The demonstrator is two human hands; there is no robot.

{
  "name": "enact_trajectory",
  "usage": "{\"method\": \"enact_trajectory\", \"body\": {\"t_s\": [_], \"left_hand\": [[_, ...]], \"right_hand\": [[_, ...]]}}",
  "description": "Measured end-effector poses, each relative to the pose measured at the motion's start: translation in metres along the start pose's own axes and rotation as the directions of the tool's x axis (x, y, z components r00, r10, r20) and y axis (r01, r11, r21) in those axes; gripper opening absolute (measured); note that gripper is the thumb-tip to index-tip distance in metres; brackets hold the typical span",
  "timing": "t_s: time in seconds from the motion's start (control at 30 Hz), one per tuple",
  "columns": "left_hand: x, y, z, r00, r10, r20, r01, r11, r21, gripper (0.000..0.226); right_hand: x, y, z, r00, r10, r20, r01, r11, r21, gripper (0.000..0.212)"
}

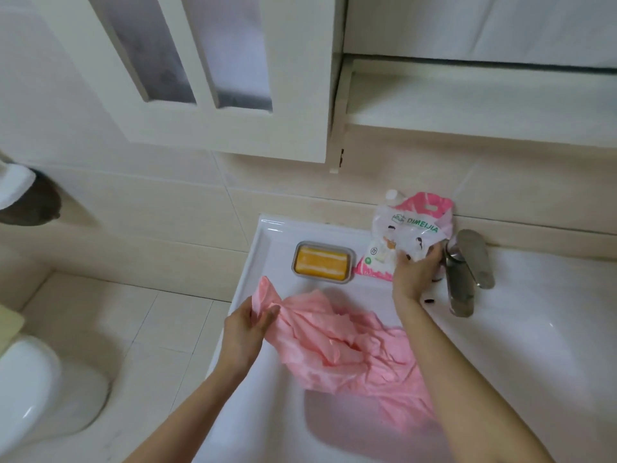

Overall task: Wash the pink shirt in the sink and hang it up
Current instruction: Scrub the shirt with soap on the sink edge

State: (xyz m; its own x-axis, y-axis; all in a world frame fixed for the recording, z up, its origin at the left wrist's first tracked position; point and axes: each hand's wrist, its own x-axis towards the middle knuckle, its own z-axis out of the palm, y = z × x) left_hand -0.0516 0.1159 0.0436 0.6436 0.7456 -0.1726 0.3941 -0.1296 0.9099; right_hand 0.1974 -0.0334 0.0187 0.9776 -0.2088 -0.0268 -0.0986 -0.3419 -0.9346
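Sink (534, 315) basin nearest, pink shirt (350, 349) bunched at its left rim and trailing into the bowl. Left hand (243, 332) at the sink's left edge, fingers clamped on a fold of the shirt. Yellow soap bar (321, 262) in its dish near the back-left corner. Right hand (414, 274) at the back edge, fingers clamped on the detergent pouch (412, 228), just left of the faucet (465, 275).

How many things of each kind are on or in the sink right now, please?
pink shirt: 1
soap bar: 1
soap dish: 1
detergent pouch: 1
faucet: 1
Total: 5
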Motion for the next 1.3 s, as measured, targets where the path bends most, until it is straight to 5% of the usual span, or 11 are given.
{"method": "enact_trajectory", "body": {"t_s": [0.1,0.23,0.33,0.43,0.53,0.63,0.73,0.8,0.9,1.2,1.3], "left_hand": [[0.004,0.001,0.008,1.000,-0.003,-0.002,0.003,1.000,-0.008,0.034],[0.006,0.003,0.010,1.000,-0.002,0.002,0.001,1.000,0.026,0.042],[0.009,0.001,0.008,1.000,-0.014,0.000,0.014,0.999,0.049,0.059],[0.017,-0.007,0.003,0.993,-0.103,-0.064,0.114,0.976,0.188,0.056],[0.027,-0.022,-0.001,0.964,-0.237,-0.122,0.266,0.890,0.370,0.038],[0.023,-0.026,-0.002,0.914,-0.318,-0.250,0.397,0.829,0.395,0.057],[0.002,-0.028,0.002,0.928,0.204,-0.312,0.075,0.718,0.692,0.058],[-0.016,-0.035,0.007,0.878,0.478,-0.033,-0.265,0.542,0.798,0.052],[-0.031,-0.060,0.018,0.865,0.360,0.349,-0.471,0.343,0.813,0.054],[-0.062,-0.068,0.031,0.867,0.288,0.408,-0.469,0.190,0.863,0.047],[-0.076,-0.088,0.030,0.878,0.288,0.383,-0.450,0.224,0.864,0.045]], "right_hand": [[-0.033,0.025,0.000,0.982,-0.133,-0.131,0.123,0.989,-0.082,0.062],[-0.048,0.062,0.006,0.923,-0.338,0.184,0.384,0.843,-0.376,0.058],[-0.042,0.053,0.008,0.906,-0.387,0.173,0.422,0.783,-0.458,0.051],[-0.054,0.030,0.022,0.676,-0.617,0.404,0.737,0.565,-0.370,0.047],[-0.051,0.012,0.049,0.545,-0.376,0.749,0.814,0.449,-0.367,0.050],[-0.039,-0.002,0.066,0.507,-0.173,0.844,0.857,0.209,-0.472,0.059],[-0.033,-0.012,0.073,0.463,-0.138,0.876,0.885,0.127,-0.448,0.060],[-0.030,-0.014,0.076,0.425,-0.121,0.897,0.905,0.096,-0.415,0.063],[-0.029,-0.018,0.080,0.372,-0.124,0.920,0.928,0.025,-0.372,0.064],[-0.024,-0.022,0.083,0.323,-0.186,0.928,0.943,-0.025,-0.333,0.067],[-0.033,-0.033,0.066,0.305,-0.388,0.870,0.952,0.090,-0.294,0.075]]}}
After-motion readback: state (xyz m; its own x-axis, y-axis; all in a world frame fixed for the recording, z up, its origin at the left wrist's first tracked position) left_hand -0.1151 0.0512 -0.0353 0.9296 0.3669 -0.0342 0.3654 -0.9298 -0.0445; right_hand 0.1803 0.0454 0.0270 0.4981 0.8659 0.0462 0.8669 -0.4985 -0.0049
